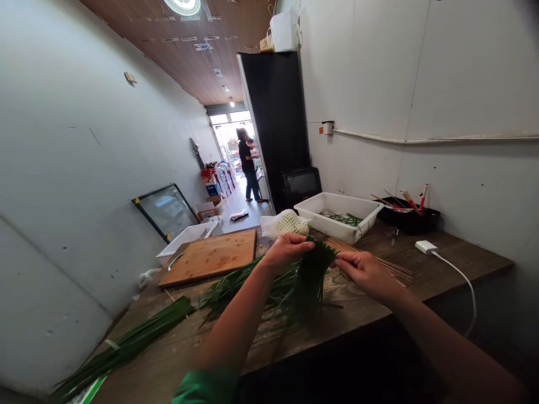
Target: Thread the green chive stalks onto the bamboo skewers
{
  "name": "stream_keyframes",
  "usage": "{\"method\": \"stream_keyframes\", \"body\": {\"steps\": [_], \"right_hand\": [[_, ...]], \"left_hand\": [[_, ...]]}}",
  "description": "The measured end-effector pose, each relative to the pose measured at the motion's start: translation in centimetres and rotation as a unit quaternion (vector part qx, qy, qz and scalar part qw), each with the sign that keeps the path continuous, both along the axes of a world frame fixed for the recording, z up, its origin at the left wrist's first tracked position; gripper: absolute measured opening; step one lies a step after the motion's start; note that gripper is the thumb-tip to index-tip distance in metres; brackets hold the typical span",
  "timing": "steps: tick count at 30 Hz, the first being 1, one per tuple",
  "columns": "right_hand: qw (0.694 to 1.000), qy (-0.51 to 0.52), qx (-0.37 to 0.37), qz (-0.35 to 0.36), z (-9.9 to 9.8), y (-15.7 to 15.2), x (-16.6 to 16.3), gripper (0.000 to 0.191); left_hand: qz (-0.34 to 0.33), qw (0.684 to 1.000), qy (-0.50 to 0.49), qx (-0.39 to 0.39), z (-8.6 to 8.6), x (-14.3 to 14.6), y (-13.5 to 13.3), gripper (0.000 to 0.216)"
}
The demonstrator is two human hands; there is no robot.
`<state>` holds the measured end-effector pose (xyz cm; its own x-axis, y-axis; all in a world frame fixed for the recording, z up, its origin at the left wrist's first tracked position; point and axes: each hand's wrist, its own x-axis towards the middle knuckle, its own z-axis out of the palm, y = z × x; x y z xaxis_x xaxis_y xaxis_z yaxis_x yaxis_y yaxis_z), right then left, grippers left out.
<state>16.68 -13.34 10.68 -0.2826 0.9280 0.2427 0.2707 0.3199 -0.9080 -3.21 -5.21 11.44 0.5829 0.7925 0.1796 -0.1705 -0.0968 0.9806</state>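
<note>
Left hand (290, 249) gripping the top of one bunch of green stalks (314, 275), which hangs down between both hands over the table (349, 320). Right hand (357, 269) closed in a pinch at its right edge; can't tell what's between the fingertips. Three containers: white tray (324, 225) with some loose green stems (341, 217), black bowl (421, 221) with several sticks, white bin (177, 245) behind the board, contents unclear. Also one cutting board (214, 255), one tied green bundle (138, 336), one pile of thin sticks (389, 266), too many to count.
</note>
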Motion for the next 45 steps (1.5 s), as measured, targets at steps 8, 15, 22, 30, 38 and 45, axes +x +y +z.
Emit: {"method": "stream_keyframes", "body": {"steps": [8,15,22,30,38,45], "right_hand": [[0.982,0.168,-0.081,-0.033,-0.4,1.7,1.7,0.034],[0.969,0.181,-0.150,-0.079,-6.6,2.0,1.4,0.033],[0.966,-0.129,0.056,-0.215,-14.3,1.3,0.0,0.029],[0.910,-0.252,0.197,-0.265,-15.8,1.2,0.4,0.035],[0.908,-0.248,0.220,-0.255,-15.5,1.4,0.9,0.033],[0.875,-0.321,0.215,-0.293,-15.6,0.9,1.5,0.036]], "left_hand": [[-0.104,0.989,0.065,-0.078,-2.7,0.0,-0.5,0.050],[-0.093,0.966,0.226,-0.087,-5.0,-3.5,-1.5,0.043],[0.054,0.858,0.489,0.149,-7.2,-7.2,-3.1,0.030],[0.141,0.737,0.562,0.348,-7.7,-2.7,0.1,0.020],[0.206,0.717,0.588,0.313,-9.5,0.6,2.1,0.029],[0.213,0.777,0.543,0.235,-10.2,4.7,5.1,0.016]]}}
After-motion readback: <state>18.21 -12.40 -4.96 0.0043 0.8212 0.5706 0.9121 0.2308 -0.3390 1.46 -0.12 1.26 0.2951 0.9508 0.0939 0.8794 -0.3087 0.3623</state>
